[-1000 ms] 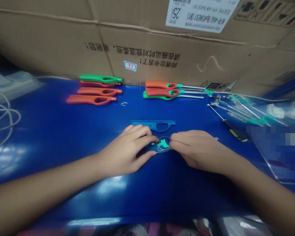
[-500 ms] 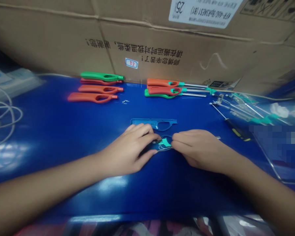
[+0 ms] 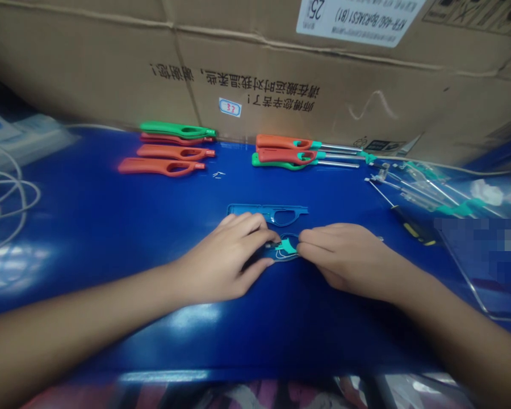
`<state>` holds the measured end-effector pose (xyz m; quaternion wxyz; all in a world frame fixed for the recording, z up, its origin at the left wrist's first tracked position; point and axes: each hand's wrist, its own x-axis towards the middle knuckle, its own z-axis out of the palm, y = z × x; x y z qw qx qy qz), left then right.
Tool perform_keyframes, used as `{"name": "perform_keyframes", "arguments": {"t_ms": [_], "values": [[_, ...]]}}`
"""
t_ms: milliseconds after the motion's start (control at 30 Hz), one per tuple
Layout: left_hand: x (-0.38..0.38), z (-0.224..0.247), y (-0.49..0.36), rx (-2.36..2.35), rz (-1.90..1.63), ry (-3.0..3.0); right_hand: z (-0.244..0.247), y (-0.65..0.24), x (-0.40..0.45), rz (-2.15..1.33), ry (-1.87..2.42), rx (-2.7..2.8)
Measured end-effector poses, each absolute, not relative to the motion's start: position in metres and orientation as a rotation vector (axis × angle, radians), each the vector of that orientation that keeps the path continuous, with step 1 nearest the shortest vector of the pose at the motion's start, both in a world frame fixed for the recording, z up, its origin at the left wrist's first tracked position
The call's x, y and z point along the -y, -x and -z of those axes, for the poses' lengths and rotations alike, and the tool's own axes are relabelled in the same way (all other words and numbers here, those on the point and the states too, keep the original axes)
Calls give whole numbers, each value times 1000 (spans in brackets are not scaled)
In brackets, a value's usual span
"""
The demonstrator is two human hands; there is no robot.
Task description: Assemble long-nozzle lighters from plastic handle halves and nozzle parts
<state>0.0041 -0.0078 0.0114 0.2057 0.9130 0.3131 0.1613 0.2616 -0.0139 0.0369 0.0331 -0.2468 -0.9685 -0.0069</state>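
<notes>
Both hands close on one blue lighter casing half (image 3: pixel 287 259) on the table. My left hand (image 3: pixel 232 253) wraps over its handle end, fingers bent around it. Its thumb presses along the near edge. My right hand (image 3: pixel 344 253) pinches the narrow end, with the fingertips tucked together and partly hidden. Between the hands, a teal trigger (image 3: pixel 286 246) sits in the casing, with thin white wire curving beside it and a small dark part at my left fingertips. Just beyond lies the other blue casing half (image 3: pixel 266 214), its hollow side up.
Green, red and orange lighter casings (image 3: pixel 166 166) lie at the back left. Lighters with metal tubes (image 3: pixel 285 156) are at the back middle. A screwdriver (image 3: pixel 409 227) and bagged rods (image 3: pixel 443 193) lie right. White cable (image 3: pixel 23 196) coils left. A cardboard box (image 3: pixel 111 68) walls the back.
My hands stay on the casing half with almost the same hold. The whole view has shifted very slightly; nothing else has visibly moved.
</notes>
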Motion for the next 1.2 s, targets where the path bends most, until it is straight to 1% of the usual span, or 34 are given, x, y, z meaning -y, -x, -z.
{"name": "perform_keyframes", "arguments": {"t_ms": [367,633,767,900,1033,1133,1200], "values": [[11,-10,-4,-876,-501,-2560,-38,-260,14,0,823,2994],[11,-12,-4,-814,-421,-2810,-41,-260,15,8,888,3010],[12,-14,-4,-819,-390,-2900,-42,-263,16,-105,1032,2871],[12,-15,-3,-811,-395,-2906,-39,-264,15,-337,1170,2651],[11,-13,-3,-792,-395,-2884,-36,-262,13,-553,1258,2555],[10,-11,-3,-782,-431,-2827,-35,-263,12,-584,1236,2542],[9,-10,-3,-791,-460,-2771,-36,-264,13,-540,1114,2624]]}}
